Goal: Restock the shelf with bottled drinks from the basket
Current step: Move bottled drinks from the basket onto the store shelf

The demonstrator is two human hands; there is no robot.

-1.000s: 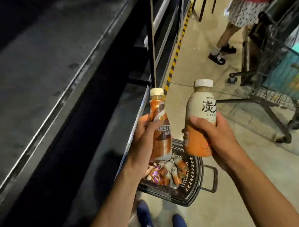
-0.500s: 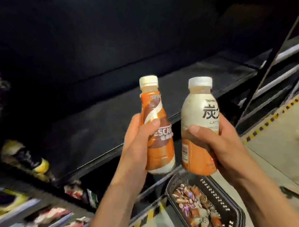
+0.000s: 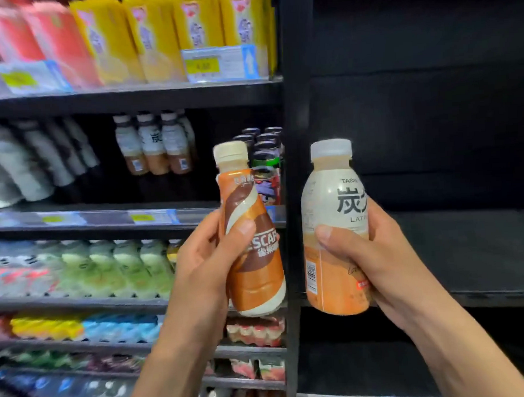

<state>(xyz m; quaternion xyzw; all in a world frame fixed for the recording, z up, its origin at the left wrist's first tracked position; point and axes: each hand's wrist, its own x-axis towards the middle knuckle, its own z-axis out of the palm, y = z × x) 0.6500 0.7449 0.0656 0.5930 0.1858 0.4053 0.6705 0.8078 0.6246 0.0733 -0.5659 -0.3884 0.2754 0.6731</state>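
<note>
The left hand is clamped on an orange-and-brown plastic coffee bottle, the right hand on a cream-and-orange latte bottle, both raised before the black metal shelf. Placing comes next, probably beside the matching latte bottles.

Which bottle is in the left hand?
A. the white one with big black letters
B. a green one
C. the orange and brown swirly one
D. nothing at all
C: the left hand grips the orange and brown swirly bottle, while the right hand holds the white bottle with the black letters.
</note>
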